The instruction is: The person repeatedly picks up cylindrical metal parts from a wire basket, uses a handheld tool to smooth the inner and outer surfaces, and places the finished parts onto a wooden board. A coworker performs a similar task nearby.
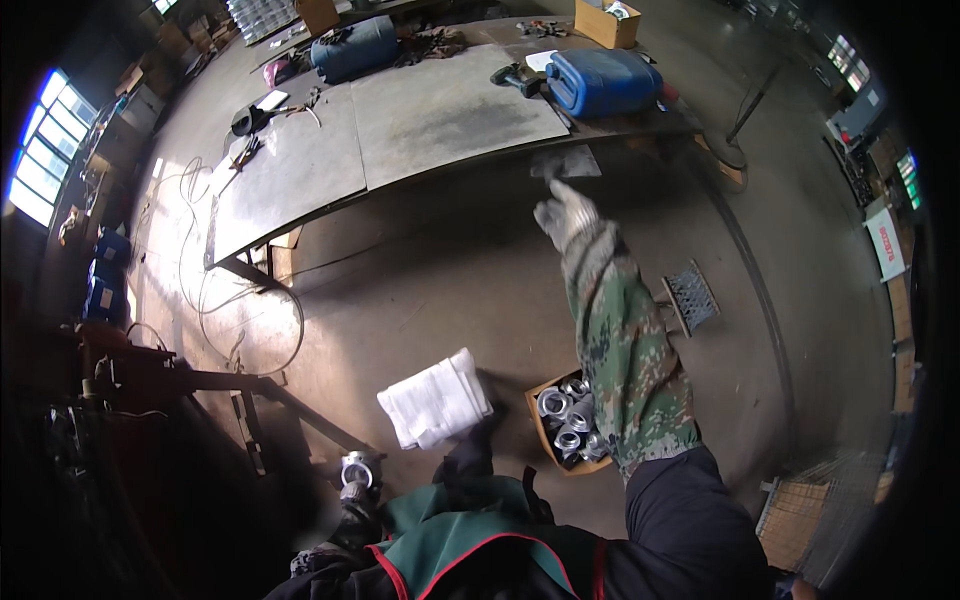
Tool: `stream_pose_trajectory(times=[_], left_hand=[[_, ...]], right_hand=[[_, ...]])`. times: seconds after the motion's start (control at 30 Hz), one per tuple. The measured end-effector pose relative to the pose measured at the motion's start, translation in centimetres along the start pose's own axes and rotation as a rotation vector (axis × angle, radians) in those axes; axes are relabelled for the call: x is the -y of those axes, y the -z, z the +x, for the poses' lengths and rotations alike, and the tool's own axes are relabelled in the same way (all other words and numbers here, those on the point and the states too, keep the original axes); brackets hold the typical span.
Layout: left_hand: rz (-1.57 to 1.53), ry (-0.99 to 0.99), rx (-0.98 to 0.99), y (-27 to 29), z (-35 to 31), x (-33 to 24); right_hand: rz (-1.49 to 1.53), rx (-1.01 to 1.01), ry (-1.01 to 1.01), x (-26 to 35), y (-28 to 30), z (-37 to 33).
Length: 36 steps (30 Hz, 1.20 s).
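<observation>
My right hand (pixel 568 215), in a pale glove below a camouflage sleeve, reaches forward with its fingers apart. Just beyond its fingertips is a small see-through plastic bag (pixel 572 162); whether they touch I cannot tell. Low at the left, my gloved left hand (pixel 357 500) is closed on a silver metal ring fitting (pixel 358 468), its fingers partly hidden. An open cardboard box (pixel 546 440) of similar metal fittings (pixel 570 418) stands below my right sleeve. Left of that box lies a folded stack of white cloth or foam sheets (pixel 435 398).
A metal-topped table (pixel 290 150) stands ahead, bearing a blue jerrycan (pixel 604 82), a dark blue drum (pixel 354 48), a cordless drill (pixel 515 78) and tools. A red machine (pixel 125 365) is at my left. A small netted stool (pixel 692 297) stands right of my sleeve. A cable (pixel 300 325) curls on the floor.
</observation>
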<state>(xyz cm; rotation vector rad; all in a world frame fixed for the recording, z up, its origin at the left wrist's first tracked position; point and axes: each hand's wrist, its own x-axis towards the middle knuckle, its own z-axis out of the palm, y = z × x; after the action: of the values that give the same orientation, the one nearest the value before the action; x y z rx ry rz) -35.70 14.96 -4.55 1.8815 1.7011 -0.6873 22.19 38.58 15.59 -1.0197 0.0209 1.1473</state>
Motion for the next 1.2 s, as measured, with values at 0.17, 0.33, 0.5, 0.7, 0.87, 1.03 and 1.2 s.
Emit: stream_pose_trajectory(times=[0.17, 0.33, 0.5, 0.7, 0.87, 1.03, 1.2], left_hand=[[0.079, -0.236, -0.019, -0.9, 1.9, -8.8], [-1.458, 0.168, 0.167, -3.1, -5.5, -16.5], [-0.826, -0.288, 0.215, -4.1, -10.9, -26.8], [-1.293, 0.018, 0.357, 1.2, -18.0, -43.5], [-1.2, 0.151, 0.426, -11.4, -19.0, -44.2], [-1.248, 0.059, 0.278, -20.1, -16.0, -41.6], [-1.068, -0.15, 0.23, -19.7, -10.5, -43.7]], right_hand=[[-0.244, 0.528, 0.08, -2.1, 0.0, -8.2], [-0.617, 0.261, -0.221, -9.6, 21.0, -18.7], [-0.582, 0.17, -0.431, -9.0, 36.5, -27.1], [-0.179, 0.095, -0.511, -10.0, 45.9, -31.3], [-0.448, 0.136, -0.577, -9.8, 50.7, -33.7], [-0.941, -0.03, -0.488, -10.0, 50.6, -32.8], [-1.446, -0.229, -0.39, -9.2, 52.3, -26.8]])
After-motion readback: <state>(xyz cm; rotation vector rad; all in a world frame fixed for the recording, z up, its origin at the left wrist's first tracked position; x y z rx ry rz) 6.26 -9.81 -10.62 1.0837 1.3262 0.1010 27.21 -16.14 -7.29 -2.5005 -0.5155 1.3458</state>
